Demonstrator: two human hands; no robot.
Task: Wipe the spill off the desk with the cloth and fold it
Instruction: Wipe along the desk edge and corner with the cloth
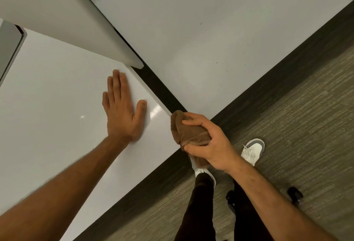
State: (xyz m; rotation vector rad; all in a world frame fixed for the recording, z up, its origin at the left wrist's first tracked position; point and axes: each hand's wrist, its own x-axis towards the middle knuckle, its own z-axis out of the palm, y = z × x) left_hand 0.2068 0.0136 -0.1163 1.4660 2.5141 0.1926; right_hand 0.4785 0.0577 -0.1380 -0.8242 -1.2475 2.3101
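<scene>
Right hand [208, 145] grip closed around bunched brown cloth [188, 131] at desk [47, 106] corner, frame centre, left hand [122, 112] flat and empty; wiping apparently pending, next spreading cloth onto desk.

One view only, from the person's head, and it looks steeply down, almost straight over the desk's [57, 91] corner edge. The frame is tilted, so the desk edge runs diagonally from lower left to upper right. It sits close: both forearms enter from the bottom corners, the left hand [122, 110] left of centre, the right hand [208, 145] near the middle. The wide lens bends the partition [63, 10] at upper left. Past the desk edge, the carpet [297, 116] and white shoes [252, 150] lie directly below.
</scene>
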